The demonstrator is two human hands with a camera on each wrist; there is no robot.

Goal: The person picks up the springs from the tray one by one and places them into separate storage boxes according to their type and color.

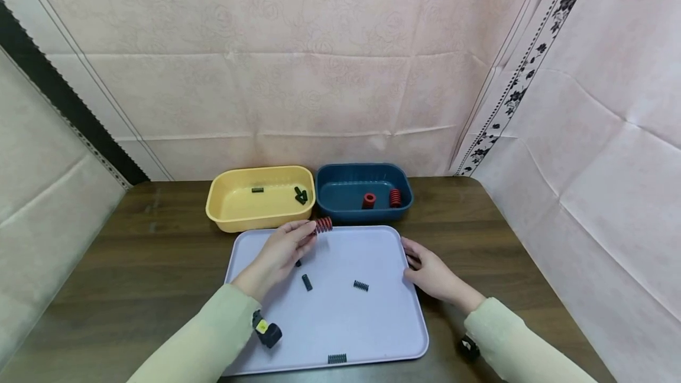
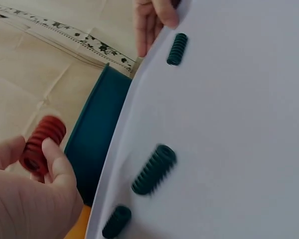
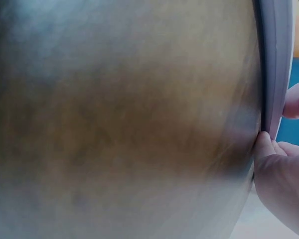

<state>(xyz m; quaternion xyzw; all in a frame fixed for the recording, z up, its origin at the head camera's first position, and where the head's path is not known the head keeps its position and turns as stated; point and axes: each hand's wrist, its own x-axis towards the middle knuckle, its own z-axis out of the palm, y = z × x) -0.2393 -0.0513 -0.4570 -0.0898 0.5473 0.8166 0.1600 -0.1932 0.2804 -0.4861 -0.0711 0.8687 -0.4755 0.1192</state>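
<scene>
While the left hand (image 1: 281,254) pinches a red coil spring (image 1: 324,225) and the right hand (image 1: 433,273) grips the pale tray (image 1: 383,324), any tilt could roll its green springs (image 1: 360,285) off.

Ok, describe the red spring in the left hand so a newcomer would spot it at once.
Start with the large pale tray on the brown table. By the tray's far edge, the left hand pinches a red spring. It is the only red piece held; two others sit inside the blue bin.
</scene>
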